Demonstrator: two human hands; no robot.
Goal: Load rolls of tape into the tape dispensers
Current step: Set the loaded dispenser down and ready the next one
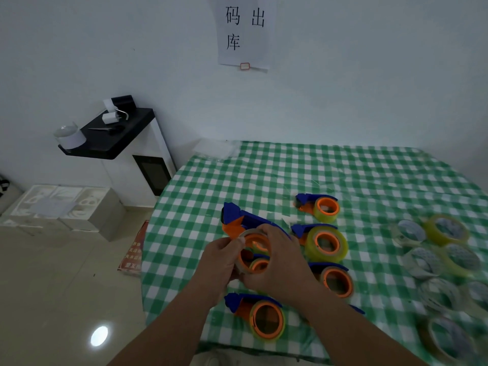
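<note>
I hold a blue and orange tape dispenser (pixel 239 220) above the table's left part. My left hand (pixel 220 262) pinches the edge of a clear tape roll (pixel 252 253) that sits on the dispenser's orange hub. My right hand (pixel 280 262) grips the dispenser and roll from the right. Several other dispensers lie on the checked cloth: one with yellow tape at the back (pixel 318 207), one with a thick yellow roll (pixel 324 243), one beside my right wrist (pixel 336 281), one near the front edge (pixel 257 314). Loose tape rolls (pixel 446 228) lie at the right.
The table has a green and white checked cloth (pixel 343 170) and stands against a white wall. A black shelf (pixel 111 136) with small items hangs at the left, above white boxes (pixel 60 207) on the tiled floor. A paper sign (pixel 244 33) is on the wall.
</note>
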